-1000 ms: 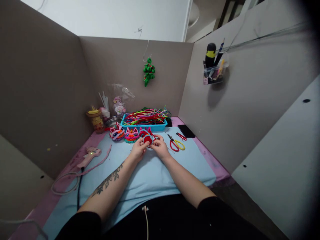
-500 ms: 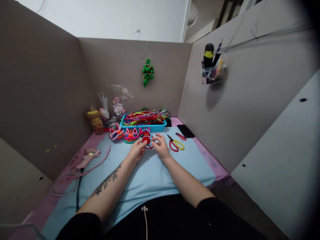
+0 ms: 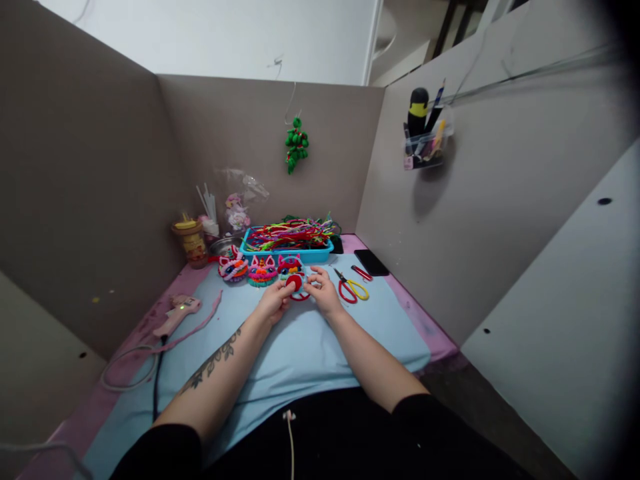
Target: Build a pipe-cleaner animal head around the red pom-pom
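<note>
A red-and-blue craft piece [image 3: 296, 279] is held above a light-blue cloth [image 3: 320, 360] in a partitioned work booth, with clock directions taken from the piece and twelve pointing away from the wearer. At eight o'clock it is clamped by the left hand [image 3: 273, 300], the thumb pressed on its red disc. At four o'clock its edge is met by the thumb and fingertips of the right hand [image 3: 323, 293], which are drawn close together; whether they are clamped on it cannot be told. Just beyond, a red horned-animal figure [image 3: 289, 265] is set at twelve, a pink one [image 3: 263, 271] at ten and a white-and-red one [image 3: 233, 268] farther out toward nine. Behind them, colorful pipe cleaners [image 3: 295, 233] are heaped in a turquoise tray [image 3: 315, 256] at twelve. Red-and-yellow-handled scissors [image 3: 346, 281] are laid at three, with a red utility knife [image 3: 362, 273] and a black smartphone [image 3: 372, 262] placed toward two. A pink hot-glue gun [image 3: 176, 317] is rested well apart, between eight and nine.
</note>
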`<state>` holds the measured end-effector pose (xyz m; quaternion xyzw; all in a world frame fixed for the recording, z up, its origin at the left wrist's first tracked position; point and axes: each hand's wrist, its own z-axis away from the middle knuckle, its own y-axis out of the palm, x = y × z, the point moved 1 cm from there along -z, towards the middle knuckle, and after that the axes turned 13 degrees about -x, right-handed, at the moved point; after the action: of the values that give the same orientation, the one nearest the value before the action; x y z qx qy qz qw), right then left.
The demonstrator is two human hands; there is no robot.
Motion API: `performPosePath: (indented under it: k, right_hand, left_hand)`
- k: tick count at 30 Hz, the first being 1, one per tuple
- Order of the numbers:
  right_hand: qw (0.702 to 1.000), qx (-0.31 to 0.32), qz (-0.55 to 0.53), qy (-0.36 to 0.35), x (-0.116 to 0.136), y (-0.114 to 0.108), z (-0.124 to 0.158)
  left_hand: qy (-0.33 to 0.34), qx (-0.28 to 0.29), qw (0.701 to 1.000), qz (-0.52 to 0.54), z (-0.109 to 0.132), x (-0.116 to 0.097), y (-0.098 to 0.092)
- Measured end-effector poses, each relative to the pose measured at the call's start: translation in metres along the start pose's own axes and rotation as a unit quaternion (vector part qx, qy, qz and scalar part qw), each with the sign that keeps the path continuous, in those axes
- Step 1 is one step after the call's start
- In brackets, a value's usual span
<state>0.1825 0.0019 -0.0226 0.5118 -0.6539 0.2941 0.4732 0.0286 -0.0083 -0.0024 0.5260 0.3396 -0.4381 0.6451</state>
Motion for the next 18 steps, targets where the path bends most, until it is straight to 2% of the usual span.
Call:
performPosePath:
  k: [5,13,18]
  right_hand:
    - [1.0,-0.011,-0.016,0.023,-0.0026,0.002,-0.0001]
    - [0.999,-0.042,0.009,0.017,-0.0036,0.0051,0.0003]
    - [0.999,-0.019,0.026,0.02,-0.0038,0.0039,-0.0002]
  left_hand:
    - [-0.006,0.009,1.0,0.002,0.0011,0.0002,0.0015]
    - [-0.008,0.021,1.0,-0.002,0.0025,0.0007,0.0019]
    - [0.01,0.016,1.0,-0.021,0.0026,-0.0005,0.0017]
